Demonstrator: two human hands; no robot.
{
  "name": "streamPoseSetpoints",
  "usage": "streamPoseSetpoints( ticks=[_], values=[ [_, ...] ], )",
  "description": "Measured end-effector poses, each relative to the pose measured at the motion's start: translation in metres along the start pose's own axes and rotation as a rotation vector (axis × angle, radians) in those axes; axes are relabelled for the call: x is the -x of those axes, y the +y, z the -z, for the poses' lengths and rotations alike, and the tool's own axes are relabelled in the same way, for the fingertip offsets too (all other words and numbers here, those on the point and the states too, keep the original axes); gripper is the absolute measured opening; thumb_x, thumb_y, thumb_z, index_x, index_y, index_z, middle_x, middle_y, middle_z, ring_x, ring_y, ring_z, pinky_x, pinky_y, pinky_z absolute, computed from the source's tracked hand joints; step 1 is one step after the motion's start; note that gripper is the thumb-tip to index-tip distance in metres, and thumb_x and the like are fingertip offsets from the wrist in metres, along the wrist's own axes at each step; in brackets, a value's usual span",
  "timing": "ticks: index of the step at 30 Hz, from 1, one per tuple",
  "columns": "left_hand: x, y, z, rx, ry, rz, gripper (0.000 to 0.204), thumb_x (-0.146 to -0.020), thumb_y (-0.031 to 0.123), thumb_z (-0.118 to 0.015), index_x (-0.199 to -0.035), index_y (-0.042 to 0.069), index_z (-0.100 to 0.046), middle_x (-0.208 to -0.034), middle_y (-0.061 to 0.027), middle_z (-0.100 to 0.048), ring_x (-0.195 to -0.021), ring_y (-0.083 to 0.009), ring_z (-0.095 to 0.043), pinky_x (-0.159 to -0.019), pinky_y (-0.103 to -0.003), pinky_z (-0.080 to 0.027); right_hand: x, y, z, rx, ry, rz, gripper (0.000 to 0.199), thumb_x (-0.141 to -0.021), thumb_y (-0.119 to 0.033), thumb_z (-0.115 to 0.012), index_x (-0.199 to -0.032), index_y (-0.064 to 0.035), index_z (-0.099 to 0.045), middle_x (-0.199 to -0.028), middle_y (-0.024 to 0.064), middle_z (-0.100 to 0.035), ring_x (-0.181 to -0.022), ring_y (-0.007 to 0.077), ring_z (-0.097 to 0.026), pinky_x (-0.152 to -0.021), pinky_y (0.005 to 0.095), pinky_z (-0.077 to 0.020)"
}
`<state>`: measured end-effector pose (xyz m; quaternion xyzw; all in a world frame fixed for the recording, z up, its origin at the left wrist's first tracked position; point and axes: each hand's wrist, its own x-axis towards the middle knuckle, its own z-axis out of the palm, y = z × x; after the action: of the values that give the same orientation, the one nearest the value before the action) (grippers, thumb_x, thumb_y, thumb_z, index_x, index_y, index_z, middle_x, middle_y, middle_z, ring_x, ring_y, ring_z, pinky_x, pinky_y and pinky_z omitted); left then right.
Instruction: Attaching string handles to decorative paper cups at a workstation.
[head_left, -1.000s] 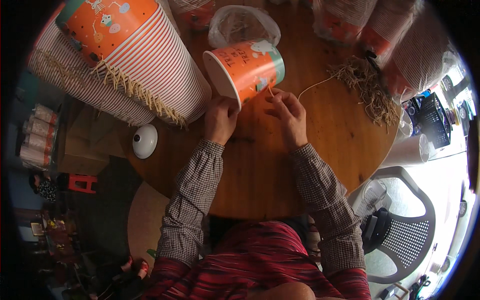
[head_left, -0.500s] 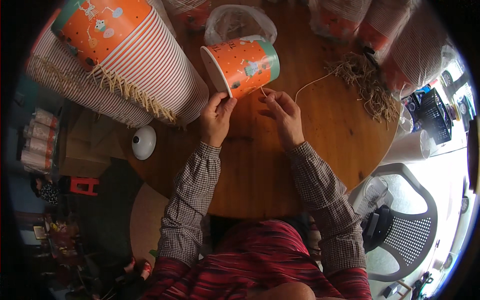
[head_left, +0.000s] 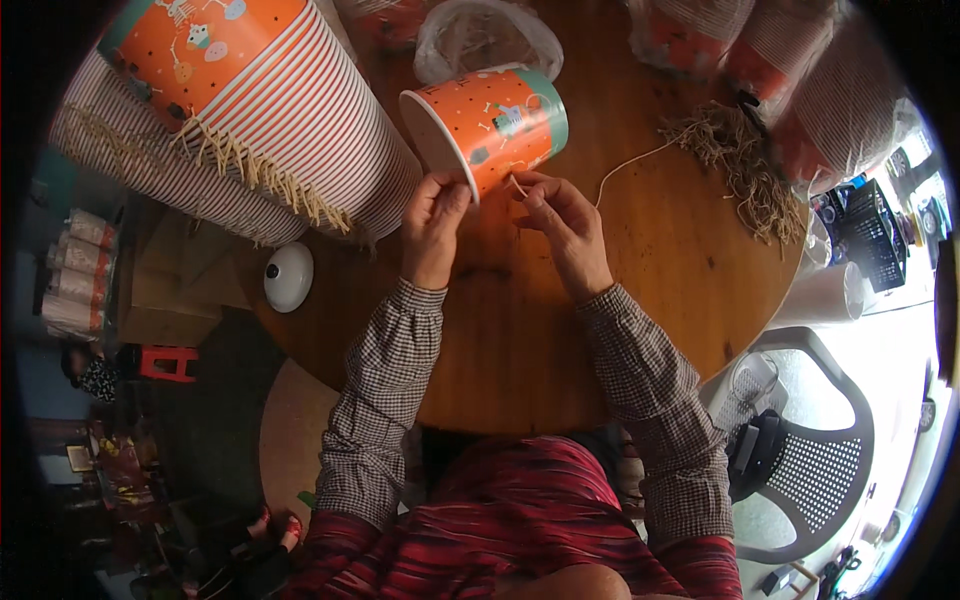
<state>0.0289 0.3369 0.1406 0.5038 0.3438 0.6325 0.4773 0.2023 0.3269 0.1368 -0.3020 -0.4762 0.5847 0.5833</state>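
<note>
An orange paper bucket (head_left: 508,122) with a teal base and white rim lies tilted on its side above the table, its mouth facing left. My left hand (head_left: 433,225) is closed on the near part of its rim, thumb outside. Against the bucket's near side, my right hand (head_left: 565,225) pinches the end of a thin tan cord (head_left: 518,187) between thumb and fingertips. Whether the cord passes through a hole there is too small to tell. Another stretch of cord runs from behind my right hand to a tangled heap of cords (head_left: 735,160) at the right.
Tall nested stacks of buckets (head_left: 300,120) with cord loops lean at the left of the round wooden table (head_left: 520,350). A white lid (head_left: 289,277) lies near them. A clear plastic bag (head_left: 487,40) and wrapped stacks (head_left: 790,70) stand behind. A grey chair (head_left: 820,450) is at the right.
The bucket has turned slightly in my left hand, and its print has shifted. My right hand has moved a little left along its side, with the cord end still pinched.
</note>
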Motion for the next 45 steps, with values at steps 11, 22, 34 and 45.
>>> streamPoseSetpoints(
  ticks=[11, 22, 34, 45],
  values=[
    [0.002, -0.001, -0.013, -0.332, 0.037, -0.095, 0.016, -0.090, 0.009, -0.061, -0.103, 0.000, -0.057, -0.095, -0.0045, -0.061, -0.088, -0.0097, -0.058, -0.077, -0.023, -0.047, 0.004, 0.006, -0.007, 0.088, -0.115, 0.033, 0.014, -0.095, -0.016, -0.055, -0.097, -0.0014, -0.056, -0.125, 0.0100, -0.055, -0.108, 0.0143, -0.054, -0.086, 0.0292, -0.0494],
    [-0.001, 0.003, -0.031, -0.766, -0.023, -0.305, 0.021, -0.087, 0.006, -0.061, -0.107, 0.000, -0.057, -0.097, -0.0125, -0.062, -0.087, -0.0226, -0.063, -0.074, -0.031, -0.050, 0.004, -0.001, -0.009, 0.130, -0.039, 0.043, 0.011, -0.092, -0.009, -0.055, -0.099, 0.0005, -0.055, -0.108, 0.0054, -0.060, -0.088, 0.0093, -0.055, -0.078, 0.0242, -0.0456],
    [0.006, 0.012, -0.015, 0.009, -0.038, 0.036, 0.028, -0.088, 0.010, -0.062, -0.113, 0.001, -0.053, -0.106, -0.0030, -0.060, -0.099, -0.0135, -0.054, -0.090, -0.029, -0.041, -0.006, -0.014, 0.016, 0.245, 0.405, 0.171, 0.012, -0.095, -0.010, -0.052, -0.100, 0.0013, -0.053, -0.124, 0.0094, -0.054, -0.088, 0.0112, -0.057, -0.076, 0.0241, -0.0472],
    [0.001, 0.013, -0.009, 0.345, -0.180, 0.111, 0.031, -0.087, 0.006, -0.062, -0.115, 0.000, -0.050, -0.113, -0.0067, -0.059, -0.110, -0.0183, -0.055, -0.099, -0.039, -0.044, -0.007, -0.006, 0.015, 0.055, 0.300, 0.180, 0.015, -0.096, -0.016, -0.051, -0.098, -0.0006, -0.053, -0.122, 0.0100, -0.056, -0.083, 0.0118, -0.060, -0.074, 0.0278, -0.0508]
  ],
)
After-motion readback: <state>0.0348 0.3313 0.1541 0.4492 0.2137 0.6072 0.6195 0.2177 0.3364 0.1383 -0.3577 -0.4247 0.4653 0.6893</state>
